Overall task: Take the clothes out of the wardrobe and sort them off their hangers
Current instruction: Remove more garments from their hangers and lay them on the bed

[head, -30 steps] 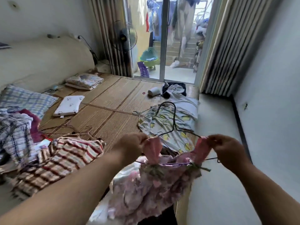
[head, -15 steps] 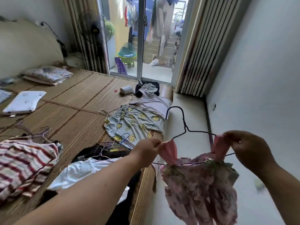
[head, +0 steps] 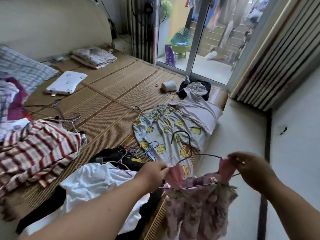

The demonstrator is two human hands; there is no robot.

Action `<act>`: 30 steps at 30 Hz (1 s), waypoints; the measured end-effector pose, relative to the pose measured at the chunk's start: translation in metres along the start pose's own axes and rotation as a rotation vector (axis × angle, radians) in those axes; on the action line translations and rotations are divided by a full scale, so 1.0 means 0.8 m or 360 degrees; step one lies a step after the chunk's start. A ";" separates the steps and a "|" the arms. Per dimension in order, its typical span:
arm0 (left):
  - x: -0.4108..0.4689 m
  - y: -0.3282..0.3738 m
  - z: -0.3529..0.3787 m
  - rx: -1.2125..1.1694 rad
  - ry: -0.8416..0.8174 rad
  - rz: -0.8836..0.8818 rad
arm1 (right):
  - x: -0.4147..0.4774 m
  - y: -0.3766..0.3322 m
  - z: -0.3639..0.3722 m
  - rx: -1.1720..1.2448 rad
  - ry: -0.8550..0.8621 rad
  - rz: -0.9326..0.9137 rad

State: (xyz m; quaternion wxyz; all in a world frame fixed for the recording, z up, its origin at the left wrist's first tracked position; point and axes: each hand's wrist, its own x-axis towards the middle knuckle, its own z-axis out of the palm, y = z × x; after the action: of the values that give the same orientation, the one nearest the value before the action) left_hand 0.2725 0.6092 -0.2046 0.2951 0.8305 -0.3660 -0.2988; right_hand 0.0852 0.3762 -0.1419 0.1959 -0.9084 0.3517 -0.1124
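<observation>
Person's view down at bed covered by woven mat (head: 110,101). Left hand (head: 153,174) pinched shut on left pink strap of small floral dress (head: 197,205); right hand (head: 251,168) closed on right strap. Dress hangs on dark wire hanger (head: 188,144), held in air just past mat's near right edge, above floor. Step in hand, by my judgement: freeing dress from hanger. Next move calls for sliding each strap off hanger's ends, then laying dress among sorted clothes: striped garment (head: 38,149) at mat's left edge, duck-print garment (head: 166,129) at right edge.
</observation>
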 end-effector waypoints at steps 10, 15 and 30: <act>0.071 -0.055 -0.045 -0.0030 0.0230 -0.0476 | 0.181 -0.045 0.096 0.0063 -0.0397 -0.0242; 0.128 -0.054 -0.054 -0.0107 0.0375 -0.0657 | 0.287 -0.052 0.114 -0.0024 -0.0571 -0.0511; 0.385 -0.147 -0.037 -0.0350 0.0769 -0.1006 | 0.605 -0.062 0.322 -0.0062 -0.0729 -0.0818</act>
State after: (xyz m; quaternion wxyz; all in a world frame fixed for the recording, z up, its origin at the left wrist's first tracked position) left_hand 0.5144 0.4412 -0.3550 0.3533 0.9117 0.0210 -0.2087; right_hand 0.5549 0.1508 -0.3197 0.2177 -0.9726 0.0605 0.0555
